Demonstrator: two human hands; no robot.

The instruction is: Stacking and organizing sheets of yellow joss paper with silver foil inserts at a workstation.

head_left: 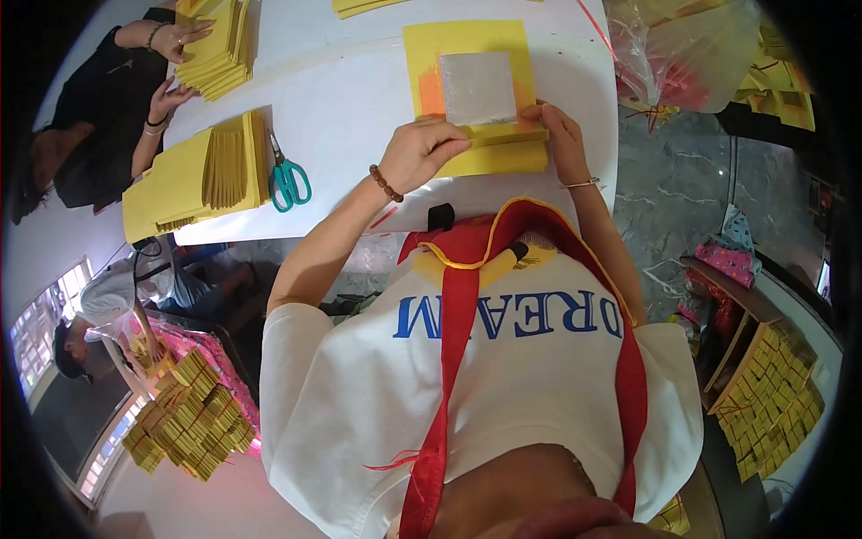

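Note:
A yellow paper sheet (426, 54) lies on the white table before me, with a silver foil square (478, 88) and an orange patch (431, 92) on it. Its near part is folded into a yellow strip below the foil. My left hand (422, 153) is closed on the left end of this fold, thumb and fingers pressed together. At the fold's right end, my right hand (564, 139) grips the sheet's edge, its fingers bent and partly hidden.
Teal-handled scissors (289, 184) lie left, beside a stack of folded yellow paper (202, 175). A co-worker's hands (180, 40) touch another yellow stack (220, 67). A clear plastic bag (682, 54) hangs at the table's right. Bundled yellow papers (193, 418) are piled behind left.

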